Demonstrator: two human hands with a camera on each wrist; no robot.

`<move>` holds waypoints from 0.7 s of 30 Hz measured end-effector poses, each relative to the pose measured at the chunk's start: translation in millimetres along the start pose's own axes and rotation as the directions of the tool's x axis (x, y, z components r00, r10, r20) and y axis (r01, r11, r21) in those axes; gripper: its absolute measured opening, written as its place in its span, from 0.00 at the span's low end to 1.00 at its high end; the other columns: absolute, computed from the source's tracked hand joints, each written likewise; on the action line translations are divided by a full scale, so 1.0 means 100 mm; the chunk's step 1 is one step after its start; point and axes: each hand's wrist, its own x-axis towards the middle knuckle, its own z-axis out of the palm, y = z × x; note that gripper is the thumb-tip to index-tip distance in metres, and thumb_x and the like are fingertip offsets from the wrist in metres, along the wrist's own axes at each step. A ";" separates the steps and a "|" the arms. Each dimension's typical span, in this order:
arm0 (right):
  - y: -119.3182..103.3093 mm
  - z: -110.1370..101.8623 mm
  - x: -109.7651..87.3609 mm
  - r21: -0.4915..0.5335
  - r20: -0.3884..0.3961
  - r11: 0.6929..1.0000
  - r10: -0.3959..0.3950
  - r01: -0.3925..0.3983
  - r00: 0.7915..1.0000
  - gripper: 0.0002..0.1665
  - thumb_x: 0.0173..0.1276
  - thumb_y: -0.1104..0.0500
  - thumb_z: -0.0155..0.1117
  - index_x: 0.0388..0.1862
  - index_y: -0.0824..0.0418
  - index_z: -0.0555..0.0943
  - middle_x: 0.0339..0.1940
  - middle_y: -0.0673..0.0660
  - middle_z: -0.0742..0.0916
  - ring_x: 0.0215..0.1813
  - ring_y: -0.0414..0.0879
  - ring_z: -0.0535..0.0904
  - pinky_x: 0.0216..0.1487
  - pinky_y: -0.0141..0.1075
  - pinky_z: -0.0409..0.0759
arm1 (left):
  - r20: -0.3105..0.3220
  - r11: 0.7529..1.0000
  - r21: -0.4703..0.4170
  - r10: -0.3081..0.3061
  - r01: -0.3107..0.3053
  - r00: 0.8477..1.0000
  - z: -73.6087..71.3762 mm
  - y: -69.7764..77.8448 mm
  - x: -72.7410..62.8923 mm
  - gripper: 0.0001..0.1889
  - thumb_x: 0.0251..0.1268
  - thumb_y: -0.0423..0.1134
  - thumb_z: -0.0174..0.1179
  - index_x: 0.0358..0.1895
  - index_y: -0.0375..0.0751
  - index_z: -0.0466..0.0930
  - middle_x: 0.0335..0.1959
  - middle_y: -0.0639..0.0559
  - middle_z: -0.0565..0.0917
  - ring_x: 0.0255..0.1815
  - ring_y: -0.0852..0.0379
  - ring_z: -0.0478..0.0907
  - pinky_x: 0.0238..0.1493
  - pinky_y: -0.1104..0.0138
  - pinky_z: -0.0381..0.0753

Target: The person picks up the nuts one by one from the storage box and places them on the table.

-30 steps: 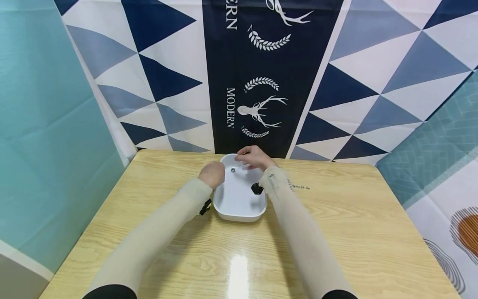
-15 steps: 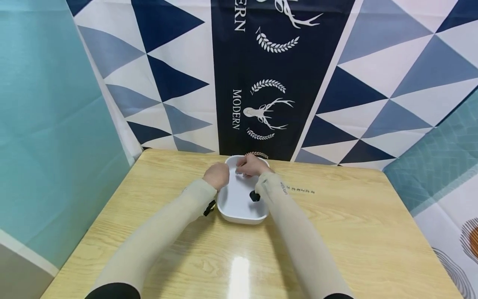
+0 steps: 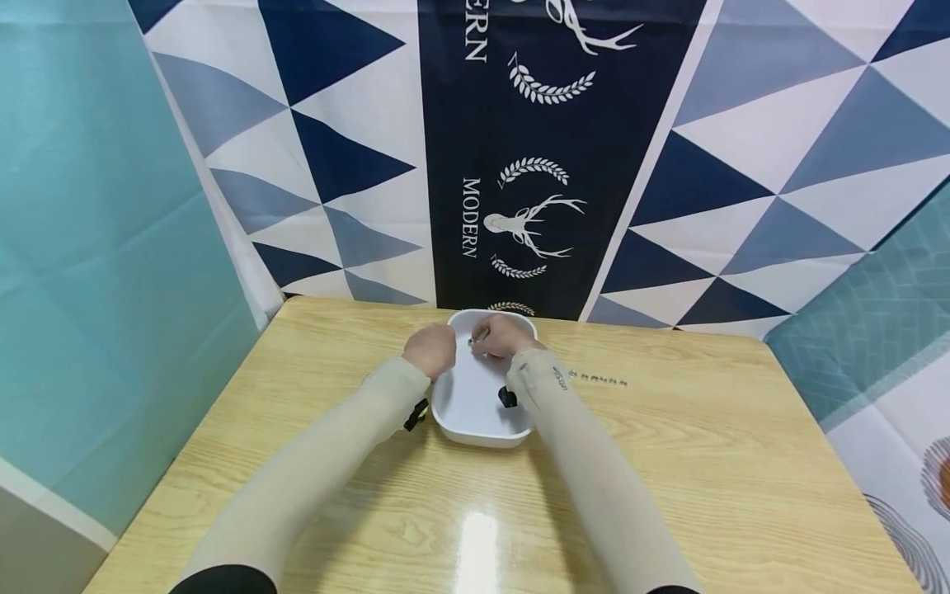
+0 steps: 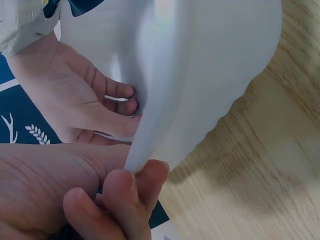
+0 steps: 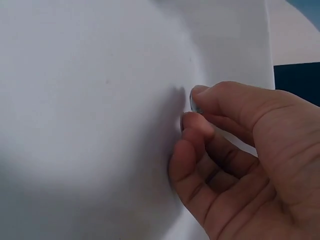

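Observation:
A white plastic tub (image 3: 481, 439) stands on the table toward its back edge. My left hand (image 3: 430, 350) grips the tub's left rim, with the tub wall (image 4: 165, 100) between thumb and fingers in the left wrist view. Inside the tub at its far end, my right hand (image 3: 502, 336) pinches a small shiny metal piece (image 5: 195, 104), which looks like a nut, between thumb and forefinger. Most of that piece is hidden by the fingertips. The other fingers of the right hand are curled close to the tub's floor.
To the right of the tub, a row of several small metal pieces (image 3: 603, 379) lies on the wooden table (image 3: 705, 462). A patterned cloth (image 3: 356, 165) hangs behind the table's back edge. A teal panel (image 3: 111, 247) stands at the left.
My right hand has lowered into the tub and taken hold of the small metal piece that lay on its floor. My left hand keeps its grip on the rim. The head view has shifted slightly.

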 end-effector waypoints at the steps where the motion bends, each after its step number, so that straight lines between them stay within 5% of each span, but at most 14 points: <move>1: -0.01 0.00 0.01 -0.013 0.002 1.000 -0.001 0.001 1.000 0.15 0.65 0.63 0.70 0.51 0.63 0.85 0.35 0.55 0.86 0.27 0.41 0.77 0.29 0.29 0.75 | 0.003 1.000 0.002 -0.003 0.003 1.000 0.00 0.00 0.00 0.12 0.78 0.33 0.53 0.55 0.34 0.83 0.44 0.43 0.88 0.37 0.52 0.87 0.37 0.61 0.89; 13: -0.12 0.02 0.03 -0.054 -0.014 0.998 -0.023 0.022 1.000 0.04 0.64 0.66 0.70 0.36 0.61 0.83 0.26 0.52 0.82 0.27 0.42 0.75 0.29 0.30 0.73 | 0.013 1.000 -0.005 -0.023 0.023 1.000 0.00 0.01 0.02 0.12 0.79 0.33 0.51 0.54 0.34 0.83 0.41 0.42 0.87 0.34 0.53 0.86 0.36 0.61 0.88; 21: -0.09 -0.01 0.04 -0.107 0.010 0.994 -0.018 0.019 1.000 0.05 0.62 0.63 0.70 0.31 0.59 0.81 0.24 0.51 0.81 0.27 0.43 0.76 0.29 0.31 0.73 | -0.004 1.000 -0.001 -0.016 0.016 1.000 0.03 -0.01 0.02 0.12 0.79 0.33 0.52 0.54 0.34 0.83 0.39 0.42 0.87 0.33 0.53 0.86 0.33 0.61 0.88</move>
